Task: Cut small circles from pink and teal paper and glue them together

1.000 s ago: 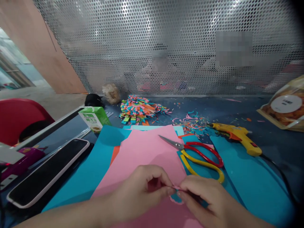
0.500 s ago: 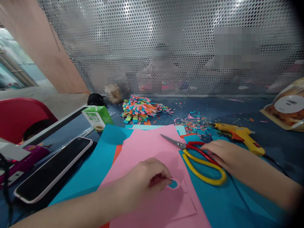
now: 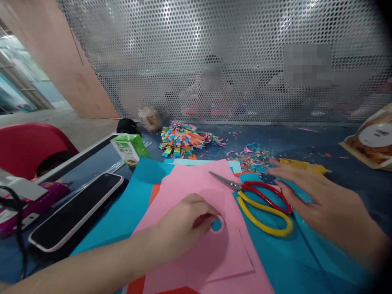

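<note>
My left hand (image 3: 194,220) is closed in a pinch on a small paper circle (image 3: 217,225), blue in the middle with a pink scalloped rim. It is just above a pink paper sheet (image 3: 186,175). Scissors (image 3: 260,204) with one red and one yellow handle lie across the pink and blue sheets, blades slightly apart and pointing to the back left. Beyond the handles, on the right, my right hand (image 3: 327,204) hovers with fingers stretched and apart, holding nothing. It partly covers a yellow glue gun (image 3: 303,165).
A phone (image 3: 78,210), a green drink carton (image 3: 130,149) and a purple power strip (image 3: 55,192) are on the left. A pile of fringed coloured paper (image 3: 182,139) and paper scraps (image 3: 252,157) lie at the back. A snack bag (image 3: 372,136) stands right, before a perforated metal panel (image 3: 239,36).
My right hand has left the red scissor handle, opened, and moved right and towards the glue gun. My left hand, still pinching the paper circle, has shifted slightly up.
</note>
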{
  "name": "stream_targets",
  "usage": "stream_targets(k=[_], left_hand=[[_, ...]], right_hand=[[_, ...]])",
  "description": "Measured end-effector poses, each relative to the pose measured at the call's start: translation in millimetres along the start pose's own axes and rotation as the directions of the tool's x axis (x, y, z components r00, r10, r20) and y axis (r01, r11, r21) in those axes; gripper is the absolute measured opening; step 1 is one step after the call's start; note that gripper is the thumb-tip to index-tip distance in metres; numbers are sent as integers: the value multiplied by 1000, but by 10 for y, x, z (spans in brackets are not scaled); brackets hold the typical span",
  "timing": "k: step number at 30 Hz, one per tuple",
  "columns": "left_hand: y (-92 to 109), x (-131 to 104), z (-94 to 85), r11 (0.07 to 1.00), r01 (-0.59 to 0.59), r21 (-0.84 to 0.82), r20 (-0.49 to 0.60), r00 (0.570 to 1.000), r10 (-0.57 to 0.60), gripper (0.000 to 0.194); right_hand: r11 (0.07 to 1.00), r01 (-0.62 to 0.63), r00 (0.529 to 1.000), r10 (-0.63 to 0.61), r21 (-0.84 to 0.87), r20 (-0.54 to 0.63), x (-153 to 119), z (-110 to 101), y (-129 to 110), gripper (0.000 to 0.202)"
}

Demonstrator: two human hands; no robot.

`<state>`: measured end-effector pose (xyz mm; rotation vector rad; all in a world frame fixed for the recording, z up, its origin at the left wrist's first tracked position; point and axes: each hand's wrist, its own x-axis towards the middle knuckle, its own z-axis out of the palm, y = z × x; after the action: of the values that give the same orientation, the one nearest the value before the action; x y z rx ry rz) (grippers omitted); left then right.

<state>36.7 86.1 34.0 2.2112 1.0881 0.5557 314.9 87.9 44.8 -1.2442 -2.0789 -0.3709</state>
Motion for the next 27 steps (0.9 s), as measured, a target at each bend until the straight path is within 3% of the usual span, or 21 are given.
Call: stream_targets(k=[2, 4, 8, 13, 16, 21, 24, 27], left_hand=[[3, 8, -10, 1000, -2, 6, 8, 1000, 2, 29], [0, 12, -14, 1000, 8, 18, 11, 1000, -8, 32], [-20, 6, -11, 999, 7, 42, 8, 1000, -8, 33], [-47, -14, 11, 997, -24, 74, 7, 1000, 24, 33], [-61, -21, 28, 997, -37, 70, -16, 999, 39, 35], [-65, -19, 42, 990, -100, 102, -11, 995, 102, 31], [-57, -18, 52, 979, -148, 141, -18, 988, 152, 29], [-44, -16, 63, 972, -170, 163, -41, 983, 179, 27]], right_hand=[[994, -6, 996, -4, -111, -91, 2, 17, 6, 38], [992, -29, 997, 19, -123, -80, -3, 59, 29, 49], [999, 10, 994, -6, -35, 108, -69, 189, 58, 41], [991, -11, 940, -36, 134, 340, -160, 265, -1, 34], [983, -44, 909, -35, 181, 416, -170, 267, -27, 36], [980, -69, 885, -27, 188, 465, -158, 300, 8, 38], [977, -73, 897, -23, 198, 441, -190, 313, 42, 41], [958, -167, 894, 48, 232, 446, -229, 283, 56, 52]])
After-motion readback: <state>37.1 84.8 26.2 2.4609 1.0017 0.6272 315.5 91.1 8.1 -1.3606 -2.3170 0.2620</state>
